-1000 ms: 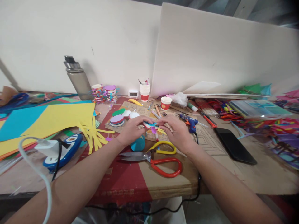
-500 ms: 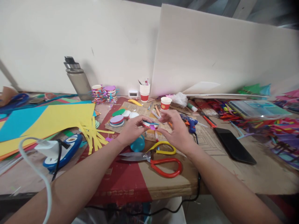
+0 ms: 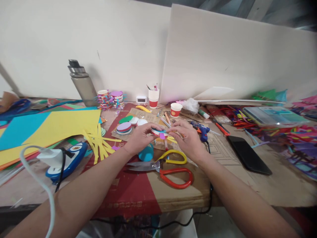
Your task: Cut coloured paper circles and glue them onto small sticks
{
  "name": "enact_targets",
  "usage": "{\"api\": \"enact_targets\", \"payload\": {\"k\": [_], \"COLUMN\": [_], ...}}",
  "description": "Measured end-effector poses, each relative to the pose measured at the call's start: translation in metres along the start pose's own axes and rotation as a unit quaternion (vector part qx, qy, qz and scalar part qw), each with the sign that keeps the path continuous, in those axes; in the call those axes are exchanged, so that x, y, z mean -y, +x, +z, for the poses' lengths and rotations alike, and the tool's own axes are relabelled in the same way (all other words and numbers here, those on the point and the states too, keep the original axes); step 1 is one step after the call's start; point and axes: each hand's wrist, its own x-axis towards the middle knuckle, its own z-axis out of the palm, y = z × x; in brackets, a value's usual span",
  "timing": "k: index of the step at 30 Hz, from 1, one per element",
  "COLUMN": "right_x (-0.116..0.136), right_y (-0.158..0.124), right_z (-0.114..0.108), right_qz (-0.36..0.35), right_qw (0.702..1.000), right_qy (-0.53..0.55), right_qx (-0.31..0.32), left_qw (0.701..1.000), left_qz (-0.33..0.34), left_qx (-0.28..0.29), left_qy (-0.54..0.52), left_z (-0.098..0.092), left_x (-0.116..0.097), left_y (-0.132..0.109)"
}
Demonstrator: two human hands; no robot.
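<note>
My left hand is closed on a round paper-cup piece with a blue top, a white and red rim and a purple paper tab on its side. At the right edge of that piece, the fingertips of my right hand are pinched together and touch it. Large scissors with one yellow and one red handle lie below both hands. Behind my left hand is a stack of paper discs, the top one lilac. A blue round piece rests under my left wrist.
Yellow strips and coloured sheets lie left, near a blue-and-white power strip. A bottle and paper cups stand behind. To the right are a blue glue gun, a cutter and a phone.
My right hand has moved in to the left, and its spread fingers have closed at the edge of the cup piece. My left hand has stayed in place.
</note>
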Motion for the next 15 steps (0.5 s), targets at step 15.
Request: {"api": "enact_targets", "payload": {"k": [15], "right_x": [0.0019], "right_y": [0.0002], "right_z": [-0.0004], "right_qz": [0.052], "right_qw": [0.998], "right_qy": [0.023], "right_qx": [0.036], "left_qw": [0.997], "left_qz": [-0.045], "left_qx": [-0.004], "left_qy": [-0.057], "left_z": [0.0029], "left_x": [-0.0005], "left_y": [0.0009]}}
